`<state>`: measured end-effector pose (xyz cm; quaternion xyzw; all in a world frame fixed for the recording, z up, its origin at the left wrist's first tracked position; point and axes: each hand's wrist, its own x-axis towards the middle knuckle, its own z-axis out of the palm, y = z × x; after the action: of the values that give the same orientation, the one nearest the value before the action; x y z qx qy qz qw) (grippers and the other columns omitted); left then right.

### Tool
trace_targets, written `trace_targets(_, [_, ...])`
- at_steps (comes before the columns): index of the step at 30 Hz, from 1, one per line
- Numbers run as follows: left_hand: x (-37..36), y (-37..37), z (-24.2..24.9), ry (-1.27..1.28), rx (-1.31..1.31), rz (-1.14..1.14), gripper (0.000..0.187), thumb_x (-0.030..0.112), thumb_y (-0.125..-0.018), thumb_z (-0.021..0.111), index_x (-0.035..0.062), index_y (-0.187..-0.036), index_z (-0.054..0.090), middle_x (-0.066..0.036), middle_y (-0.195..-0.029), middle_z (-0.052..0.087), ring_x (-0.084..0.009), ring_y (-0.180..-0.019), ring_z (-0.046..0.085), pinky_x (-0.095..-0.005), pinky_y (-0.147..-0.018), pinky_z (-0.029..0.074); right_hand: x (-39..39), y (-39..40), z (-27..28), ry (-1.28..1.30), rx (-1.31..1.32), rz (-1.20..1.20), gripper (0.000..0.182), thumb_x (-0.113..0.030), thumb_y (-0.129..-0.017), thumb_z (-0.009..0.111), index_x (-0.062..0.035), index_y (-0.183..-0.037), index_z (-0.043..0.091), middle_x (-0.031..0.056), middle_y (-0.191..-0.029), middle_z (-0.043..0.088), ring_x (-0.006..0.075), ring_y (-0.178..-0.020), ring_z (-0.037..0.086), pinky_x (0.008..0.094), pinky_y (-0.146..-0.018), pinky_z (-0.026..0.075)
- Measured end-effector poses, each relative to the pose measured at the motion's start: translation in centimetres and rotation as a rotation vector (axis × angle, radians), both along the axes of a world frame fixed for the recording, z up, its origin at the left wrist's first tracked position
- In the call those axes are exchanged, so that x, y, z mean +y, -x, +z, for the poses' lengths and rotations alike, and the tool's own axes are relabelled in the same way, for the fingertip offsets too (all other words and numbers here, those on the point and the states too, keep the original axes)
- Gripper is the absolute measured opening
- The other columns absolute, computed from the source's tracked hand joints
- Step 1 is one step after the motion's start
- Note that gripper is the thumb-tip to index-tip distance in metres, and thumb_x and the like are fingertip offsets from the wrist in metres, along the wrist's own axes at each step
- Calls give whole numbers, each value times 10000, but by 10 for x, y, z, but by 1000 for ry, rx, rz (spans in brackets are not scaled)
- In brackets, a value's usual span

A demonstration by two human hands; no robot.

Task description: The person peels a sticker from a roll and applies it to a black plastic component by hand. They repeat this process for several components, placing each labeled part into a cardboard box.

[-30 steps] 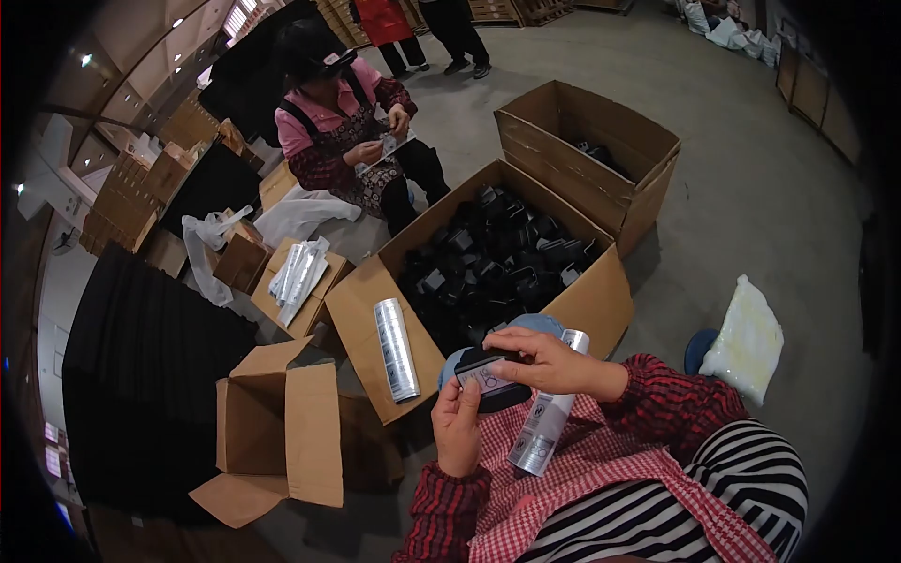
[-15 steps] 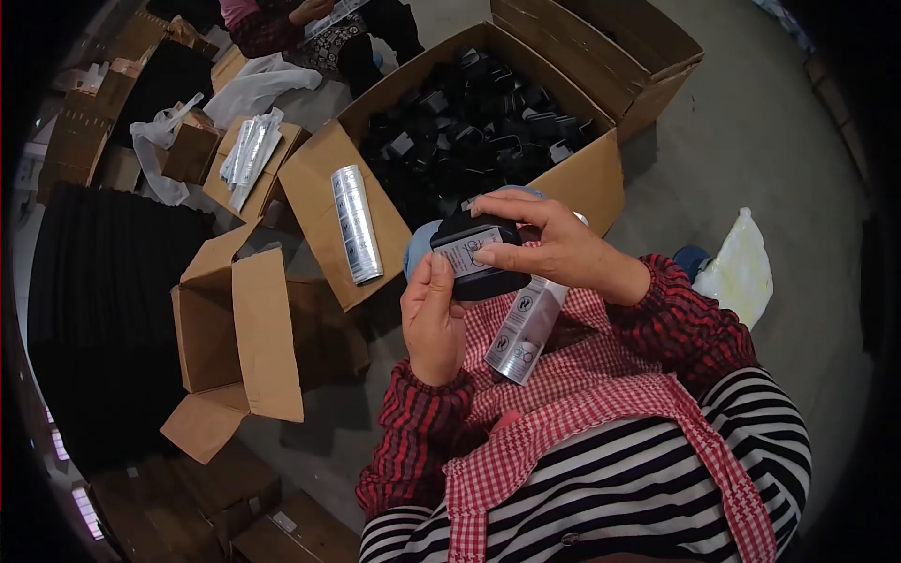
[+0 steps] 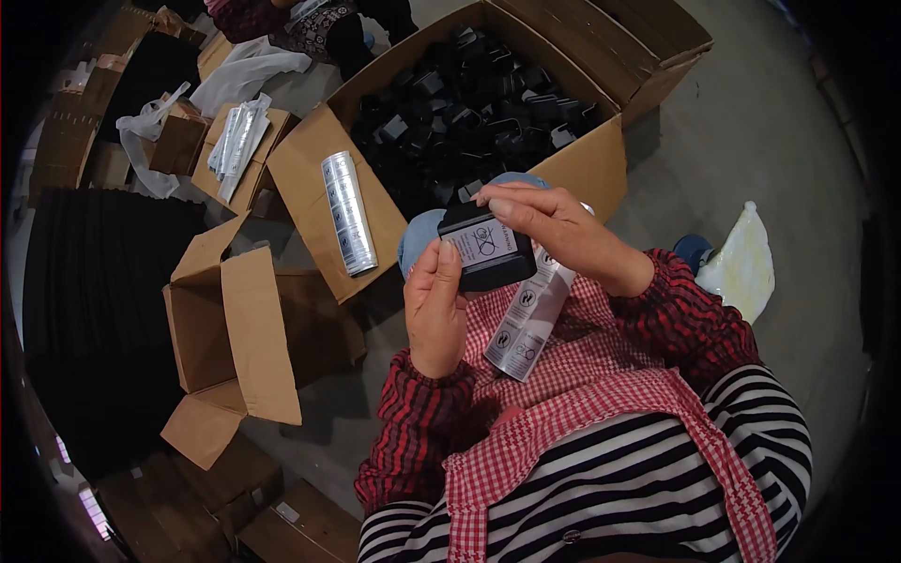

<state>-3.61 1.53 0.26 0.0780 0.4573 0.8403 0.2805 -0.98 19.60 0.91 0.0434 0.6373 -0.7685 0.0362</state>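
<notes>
A black plastic part (image 3: 493,274) with a silver warning label (image 3: 486,242) on its face is held over my lap. My left hand (image 3: 437,314) pinches its left edge, the thumb lying at the label's corner. The fingers of my right hand (image 3: 574,230) are closed over the part's upper right edge, and the thumb is off the label. Below, a strip of silver labels (image 3: 527,324) rests on the checked apron. Just beyond my hands stands a large carton (image 3: 587,174) filled with many similar black parts (image 3: 450,122).
A roll-like strip of labels (image 3: 347,216) lies on the large carton's flap. To the left stands an open small carton (image 3: 263,328), with stacked black material (image 3: 103,328) behind it. More label strips (image 3: 239,141) lie on another box. Another person (image 3: 319,28) sits at the top.
My right thumb has lifted off the label and my right hand has shifted to the part's upper right edge, uncovering the label. The view has shifted slightly.
</notes>
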Motion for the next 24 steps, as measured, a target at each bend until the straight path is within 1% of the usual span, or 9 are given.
trace_targets(6, [4, 6, -2, -52, -99, -41, 354, 232, -1007, 345, -17, -1233, 456, -124, -1109, 593, -189, -990, 603, -318, -851, 511, 7, 6, -24, -52, 86, 31, 442, -316, -912, 578, 0, -1219, 554, 47, -1059, 578, 112, -957, 552, 233, -825, 448])
trace_targets(8, [6, 8, 3, 201, -142, -87, 403, 300, -1007, 341, -8, -1238, 461, -136, -1178, 561, -201, -1021, 588, -315, -866, 488, 28, 12, -29, -96, -58, 60, 431, -311, -900, 596, -2, -1199, 568, 28, -970, 599, 81, -873, 549, 200, -749, 443])
trace_targets(11, [4, 10, -10, 357, -65, -109, 384, 292, -996, 384, 4, -1239, 457, -144, -1183, 564, -205, -1024, 592, -309, -859, 490, 94, 37, -63, 148, -386, -4, 323, -333, -883, 608, -63, -1058, 644, 2, -866, 606, 70, -754, 528, 223, -595, 436])
trace_targets(12, [2, 10, -13, 458, 16, -104, 366, 276, -994, 395, 5, -1230, 462, -143, -1161, 579, -197, -1007, 600, -303, -842, 501, 123, 48, -66, 131, -488, -107, 361, -385, -876, 603, -73, -1057, 628, 32, -933, 613, 125, -801, 569, 258, -607, 486])
trace_targets(14, [-6, 10, -19, 443, -14, -132, 348, 264, -992, 404, 4, -1211, 479, -141, -1157, 581, -194, -1007, 600, -297, -840, 500, 167, 62, -56, 347, -266, -370, 597, -482, -892, 529, -24, -1267, 456, 145, -1209, 527, 272, -1042, 584, 317, -774, 563])
trace_targets(16, [-12, 11, -24, 474, -72, -141, 318, 245, -989, 415, -2, -1161, 518, -135, -1143, 589, -190, -1005, 601, -294, -842, 497, 234, 83, -50, 606, 56, -359, 675, -501, -924, 444, 45, -1313, 369, 218, -1324, 435, 292, -1143, 534, 335, -870, 538])
trace_targets(18, [-17, 11, -29, 470, -95, -131, 313, 241, -987, 420, -2, -1157, 520, -133, -1136, 593, -189, -1004, 601, -293, -843, 497, 287, 91, -49, 768, 10, -317, 729, -509, -941, 379, 96, -1337, 283, 252, -1332, 408, 322, -1156, 519, 342, -914, 518])
trace_targets(20, [-20, 14, -33, 468, -121, -112, 308, 237, -986, 424, -2, -1153, 521, -132, -1129, 597, -188, -1003, 602, -292, -843, 496, 257, 96, -35, 749, -27, -447, 676, -440, -955, 413, 121, -1311, 290, 246, -1306, 446, 303, -1117, 554, 319, -880, 534])
trace_targets(24, [-24, 16, -38, 527, -128, -84, 293, 219, -983, 434, -9, -1134, 539, -125, -1114, 606, -183, -999, 602, -290, -849, 490, 200, 103, -82, 302, -245, -117, 358, -271, -921, 554, 16, -1134, 521, 160, -1080, 623, 197, -946, 641, 265, -781, 554])
